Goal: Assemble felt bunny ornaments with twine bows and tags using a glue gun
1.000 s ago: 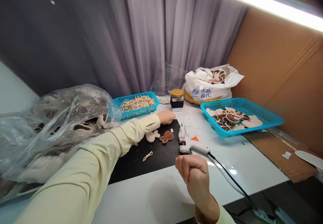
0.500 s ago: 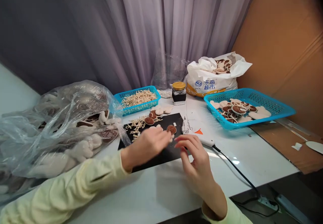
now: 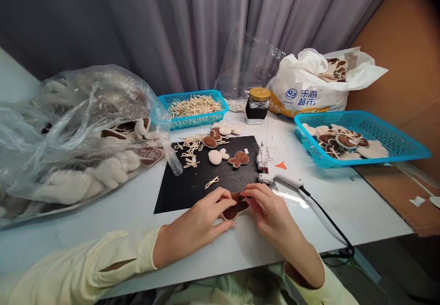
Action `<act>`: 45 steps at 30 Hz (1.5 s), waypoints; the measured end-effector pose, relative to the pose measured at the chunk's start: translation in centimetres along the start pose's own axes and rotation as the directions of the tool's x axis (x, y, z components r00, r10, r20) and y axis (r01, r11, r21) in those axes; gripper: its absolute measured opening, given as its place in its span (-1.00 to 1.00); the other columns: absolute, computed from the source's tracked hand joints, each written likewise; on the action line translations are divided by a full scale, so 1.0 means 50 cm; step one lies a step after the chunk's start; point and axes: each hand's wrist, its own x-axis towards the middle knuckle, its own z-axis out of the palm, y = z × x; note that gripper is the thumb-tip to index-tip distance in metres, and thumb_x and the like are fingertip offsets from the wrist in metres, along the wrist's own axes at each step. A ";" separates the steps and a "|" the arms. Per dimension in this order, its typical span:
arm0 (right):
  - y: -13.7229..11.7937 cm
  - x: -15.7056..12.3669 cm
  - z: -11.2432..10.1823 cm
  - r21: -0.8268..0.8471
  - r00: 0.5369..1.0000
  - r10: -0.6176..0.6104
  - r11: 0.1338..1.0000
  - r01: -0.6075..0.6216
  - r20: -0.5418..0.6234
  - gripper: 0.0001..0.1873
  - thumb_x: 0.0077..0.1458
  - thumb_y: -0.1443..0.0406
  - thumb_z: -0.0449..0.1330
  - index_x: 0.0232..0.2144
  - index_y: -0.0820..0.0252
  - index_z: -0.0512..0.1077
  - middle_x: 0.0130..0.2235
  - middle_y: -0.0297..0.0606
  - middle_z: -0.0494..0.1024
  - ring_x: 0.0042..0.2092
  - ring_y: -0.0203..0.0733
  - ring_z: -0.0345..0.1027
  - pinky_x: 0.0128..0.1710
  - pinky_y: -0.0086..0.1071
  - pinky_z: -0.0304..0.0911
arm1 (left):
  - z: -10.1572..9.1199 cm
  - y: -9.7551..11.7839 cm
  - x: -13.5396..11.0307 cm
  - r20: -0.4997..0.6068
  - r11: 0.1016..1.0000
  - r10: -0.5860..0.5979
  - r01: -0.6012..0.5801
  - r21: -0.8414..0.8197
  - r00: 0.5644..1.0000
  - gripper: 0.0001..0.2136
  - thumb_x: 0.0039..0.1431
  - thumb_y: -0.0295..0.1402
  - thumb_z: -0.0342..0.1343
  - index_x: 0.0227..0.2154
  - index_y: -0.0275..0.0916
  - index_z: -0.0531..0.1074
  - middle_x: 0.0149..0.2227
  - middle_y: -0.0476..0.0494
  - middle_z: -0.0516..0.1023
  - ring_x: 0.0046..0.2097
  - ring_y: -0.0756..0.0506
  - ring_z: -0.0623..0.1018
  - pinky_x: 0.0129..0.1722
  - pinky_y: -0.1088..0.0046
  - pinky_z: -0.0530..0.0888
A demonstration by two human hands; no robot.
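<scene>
My left hand and my right hand meet at the near edge of a black mat, both pinching a brown felt mushroom piece between fingertips. A small cream bow lies on the mat just beyond my left fingers. Farther back on the mat are a cream felt piece and a brown mushroom piece. A white hot glue gun lies right of the mat, close to my right hand.
A clear plastic bag of felt pieces fills the left. A blue basket holds bows. Another blue basket holds mushrooms at right. A dark jar and white bag stand behind. The glue gun cord runs off the front edge.
My left hand came back from the far basket, leaving bows and felt pieces on the mat. Both hands moved to the near mat edge and took hold of a brown mushroom piece.
</scene>
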 end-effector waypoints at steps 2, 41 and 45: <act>-0.001 -0.003 -0.005 0.015 0.999 -0.031 0.999 0.030 0.040 -0.71 0.07 0.54 -0.02 -0.28 0.16 0.40 -0.23 -0.15 0.47 -0.22 -0.17 0.37 -0.29 -0.32 0.35 | 0.005 -0.002 -0.003 -0.025 0.999 -0.038 0.038 -0.019 0.999 -0.83 0.16 -0.39 0.07 -0.17 -0.13 0.33 -0.18 -0.06 0.35 -0.23 -0.01 0.47 -0.19 0.48 0.46; 0.019 -0.003 0.010 -0.144 0.967 -0.182 0.967 0.209 0.180 -0.69 0.12 0.56 -0.03 -0.34 0.25 0.48 -0.17 -0.14 0.51 -0.12 -0.13 0.34 -0.18 -0.30 0.38 | 0.013 -0.016 0.029 0.026 0.995 0.015 -0.017 0.099 1.000 -0.88 0.22 -0.45 -0.05 -0.29 -0.27 0.39 -0.15 -0.09 0.34 -0.27 0.01 0.47 -0.23 0.47 0.41; 0.008 0.008 -0.003 -0.117 0.947 -0.174 0.970 0.212 0.268 -0.70 0.12 0.55 -0.04 -0.37 0.21 0.44 -0.24 -0.18 0.52 -0.20 -0.15 0.35 -0.25 -0.31 0.37 | 0.011 -0.017 0.030 0.056 0.989 0.042 -0.050 0.140 0.998 -0.87 0.23 -0.48 -0.07 -0.26 -0.28 0.38 -0.18 -0.10 0.37 -0.24 -0.01 0.47 -0.19 0.46 0.41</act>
